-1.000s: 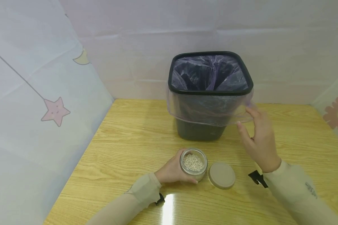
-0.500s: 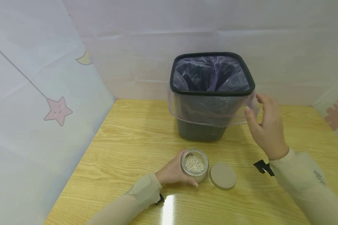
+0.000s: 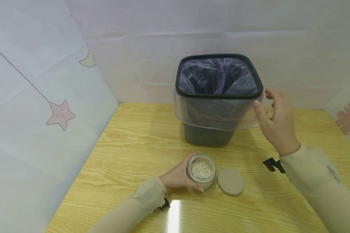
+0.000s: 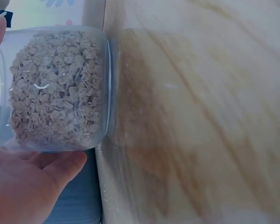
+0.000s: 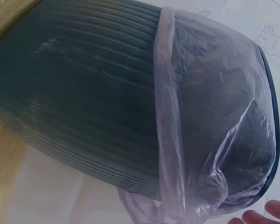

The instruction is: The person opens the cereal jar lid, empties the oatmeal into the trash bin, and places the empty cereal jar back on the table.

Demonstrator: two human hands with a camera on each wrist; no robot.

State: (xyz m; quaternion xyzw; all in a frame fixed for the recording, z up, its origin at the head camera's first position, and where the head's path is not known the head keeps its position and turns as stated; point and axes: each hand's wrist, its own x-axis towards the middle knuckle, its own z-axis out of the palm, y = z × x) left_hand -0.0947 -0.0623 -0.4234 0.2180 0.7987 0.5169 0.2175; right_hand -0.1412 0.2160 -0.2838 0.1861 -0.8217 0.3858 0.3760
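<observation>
My left hand [image 3: 179,175] grips a clear jar [image 3: 204,185] at its left side, thumb in front. Rolled oats [image 3: 200,169] fill part of it, and its mouth is uncovered. From the side, the left wrist view shows the oats [image 4: 56,88] through the wall, with fingers along the jar. Behind the jar stands a dark trash bin [image 3: 208,137] lined with a thin purple bag [image 3: 215,115] folded over the rim. Close to the bin's right rim is my right hand [image 3: 280,126], thumb and fingers spread apart, holding nothing. In the right wrist view its fingertips [image 5: 254,217] show near the bunched bag [image 5: 210,186].
A beige round lid [image 3: 230,182] lies flat on the wooden table [image 3: 128,155], just right of the jar. Printed cloth walls [image 3: 148,58] rise behind the bin and at both sides.
My right hand has left the bag at the bin's right side, moving right and then slightly upward along the bin. The left hand and jar have stayed in place.
</observation>
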